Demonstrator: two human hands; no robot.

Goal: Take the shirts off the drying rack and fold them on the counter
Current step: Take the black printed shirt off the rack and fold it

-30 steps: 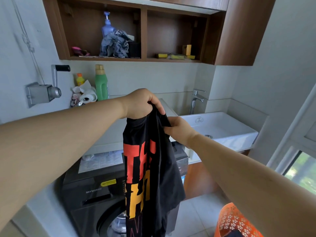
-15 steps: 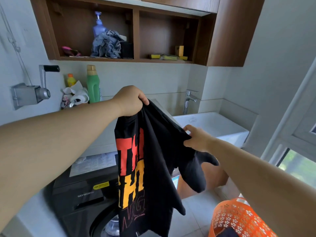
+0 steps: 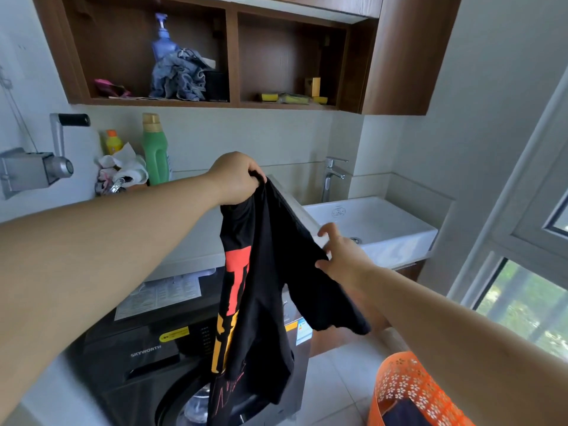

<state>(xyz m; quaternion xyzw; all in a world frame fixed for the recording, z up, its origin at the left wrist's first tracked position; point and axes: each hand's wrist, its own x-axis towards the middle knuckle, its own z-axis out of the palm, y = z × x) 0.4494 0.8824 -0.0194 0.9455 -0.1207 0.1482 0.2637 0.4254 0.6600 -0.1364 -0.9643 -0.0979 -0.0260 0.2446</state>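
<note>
Since a second ago the right hand (image 3: 344, 256) has slid away from the left hand (image 3: 236, 176) along the top edge of the black cotton T-shirt with red and yellow block lettering (image 3: 261, 287), so the cloth now stretches between them instead of hanging bunched from one point. The left fingers are curled tight around a bunch of fabric at one corner; the right hand pinches the edge near a sleeve with thumb and some fingers, the other fingers loosely spread.

The shirt hangs in the air in front of the black front-loading washing machine (image 3: 147, 348), its hem low at 6 o'clock, not yet on the pale stone counter (image 3: 190, 241) at 11 o'clock of it.

My worry is the light right-hand pinch: a sharp shake could pull the edge free, and the shirt would swing down towards the floor. Swung too far to 2 o'clock, a sleeve could dip into the white rectangular ceramic basin (image 3: 384, 216), which may be wet; I cannot tell from here.

The basin looks empty apart from its drain. At 4 o'clock, the orange perforated plastic laundry basket (image 3: 408, 392) holds something dark, probably more clothing. Up at 12 o'clock, the brown wooden wall shelf (image 3: 233, 56) keeps a blue pump bottle (image 3: 163, 38) and a crumpled grey-blue cloth (image 3: 178, 76) in its left compartment, and yellow sponges (image 3: 285, 98) in the right.
</note>
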